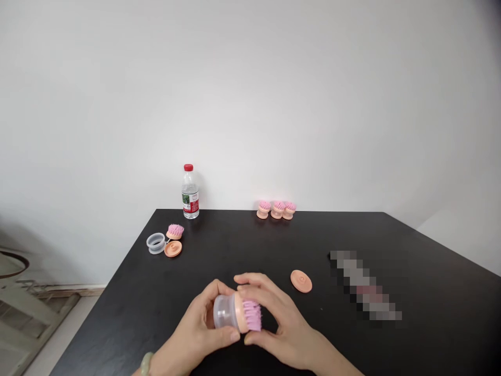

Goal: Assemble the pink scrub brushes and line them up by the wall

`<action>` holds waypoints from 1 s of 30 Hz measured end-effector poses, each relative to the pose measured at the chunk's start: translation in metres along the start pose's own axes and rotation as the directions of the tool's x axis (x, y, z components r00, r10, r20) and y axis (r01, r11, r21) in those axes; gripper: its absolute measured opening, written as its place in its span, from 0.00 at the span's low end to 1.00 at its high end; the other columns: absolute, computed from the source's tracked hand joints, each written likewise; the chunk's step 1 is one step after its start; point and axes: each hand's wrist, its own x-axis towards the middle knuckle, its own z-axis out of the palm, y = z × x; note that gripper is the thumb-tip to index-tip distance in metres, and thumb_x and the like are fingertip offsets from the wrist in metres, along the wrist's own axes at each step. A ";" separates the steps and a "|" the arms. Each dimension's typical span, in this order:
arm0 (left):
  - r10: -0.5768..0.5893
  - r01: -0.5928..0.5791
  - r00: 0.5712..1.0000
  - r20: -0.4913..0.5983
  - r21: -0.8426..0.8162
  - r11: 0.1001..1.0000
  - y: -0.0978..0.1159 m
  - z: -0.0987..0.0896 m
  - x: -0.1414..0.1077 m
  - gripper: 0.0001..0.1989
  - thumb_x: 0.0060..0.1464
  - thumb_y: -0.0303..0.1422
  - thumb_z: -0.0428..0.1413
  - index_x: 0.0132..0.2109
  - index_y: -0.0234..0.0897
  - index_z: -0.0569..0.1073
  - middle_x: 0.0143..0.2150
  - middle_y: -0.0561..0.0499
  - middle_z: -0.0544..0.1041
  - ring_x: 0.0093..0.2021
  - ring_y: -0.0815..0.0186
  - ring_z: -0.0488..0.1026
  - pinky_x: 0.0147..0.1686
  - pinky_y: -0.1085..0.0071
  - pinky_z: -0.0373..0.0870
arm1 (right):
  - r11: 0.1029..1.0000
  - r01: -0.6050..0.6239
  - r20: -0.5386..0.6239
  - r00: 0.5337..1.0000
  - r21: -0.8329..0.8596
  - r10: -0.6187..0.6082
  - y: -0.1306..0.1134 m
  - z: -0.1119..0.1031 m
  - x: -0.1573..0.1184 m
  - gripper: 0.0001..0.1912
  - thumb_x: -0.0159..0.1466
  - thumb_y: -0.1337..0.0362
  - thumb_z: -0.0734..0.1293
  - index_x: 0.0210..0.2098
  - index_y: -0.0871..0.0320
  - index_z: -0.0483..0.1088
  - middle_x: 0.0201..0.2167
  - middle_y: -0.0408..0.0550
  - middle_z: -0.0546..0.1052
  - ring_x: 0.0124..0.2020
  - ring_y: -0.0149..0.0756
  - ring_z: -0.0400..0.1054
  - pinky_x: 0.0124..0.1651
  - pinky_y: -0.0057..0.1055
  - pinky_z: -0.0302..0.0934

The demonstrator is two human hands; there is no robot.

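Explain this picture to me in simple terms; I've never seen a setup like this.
There is no machine here: a person works with two bare hands, seen by a camera worn on the head, looking forward and down.

The left hand holds the clear plastic, cylindrical body of a small peach-collared brush with pink bristles. The right hand curls around its bristled end.

On the black table, a peach, round plastic disc lies beyond the right hand. Further left lie a clear plastic ring, a loose pink-bristled brush head and another peach disc. By the wall stand a clear plastic bottle with a red cap and three small peach-and-pink brushes. The blocky patch is blurred out, so I can't identify it.
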 end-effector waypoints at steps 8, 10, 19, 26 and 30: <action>0.184 -0.133 0.975 -0.128 0.329 0.935 -0.008 -0.001 -0.003 0.18 0.46 0.31 0.65 0.43 0.44 0.68 0.45 0.51 0.71 0.41 0.60 0.70 0.39 0.68 0.67 | 0.906 -0.330 -0.047 0.934 0.266 0.354 0.007 0.015 0.004 0.34 0.51 0.40 0.75 0.51 0.50 0.71 0.42 0.48 0.74 0.38 0.39 0.70 0.40 0.33 0.68; 0.194 -0.141 0.974 -0.120 0.350 0.926 -0.008 0.000 -0.003 0.18 0.46 0.29 0.65 0.43 0.44 0.68 0.45 0.50 0.72 0.42 0.59 0.71 0.40 0.67 0.68 | 0.920 -0.335 -0.064 0.933 0.204 0.354 0.006 0.016 0.004 0.27 0.54 0.45 0.75 0.48 0.51 0.73 0.38 0.46 0.74 0.35 0.36 0.68 0.37 0.31 0.65; 0.140 -0.090 0.982 -0.125 0.338 0.937 -0.009 0.000 -0.002 0.16 0.45 0.35 0.67 0.39 0.42 0.70 0.36 0.53 0.71 0.33 0.65 0.66 0.31 0.71 0.63 | 0.975 -0.198 -0.090 0.974 0.097 0.207 -0.001 0.012 0.001 0.18 0.59 0.53 0.74 0.46 0.52 0.71 0.42 0.48 0.75 0.40 0.40 0.71 0.44 0.34 0.67; 0.052 -0.044 0.998 -0.048 0.154 0.987 -0.007 -0.002 0.000 0.21 0.42 0.40 0.69 0.39 0.39 0.69 0.32 0.55 0.70 0.30 0.68 0.63 0.30 0.73 0.59 | 0.996 -0.084 -0.030 0.996 0.031 0.085 -0.007 0.005 0.001 0.16 0.63 0.68 0.71 0.49 0.49 0.69 0.48 0.47 0.74 0.45 0.38 0.71 0.48 0.33 0.67; 0.010 -0.008 1.000 -0.024 0.088 0.996 -0.004 -0.002 0.000 0.23 0.41 0.42 0.70 0.39 0.38 0.70 0.31 0.55 0.70 0.30 0.69 0.62 0.30 0.73 0.58 | 0.999 -0.039 0.008 0.999 0.018 0.039 -0.009 0.002 0.001 0.17 0.63 0.73 0.69 0.49 0.49 0.68 0.50 0.47 0.73 0.47 0.37 0.71 0.49 0.32 0.68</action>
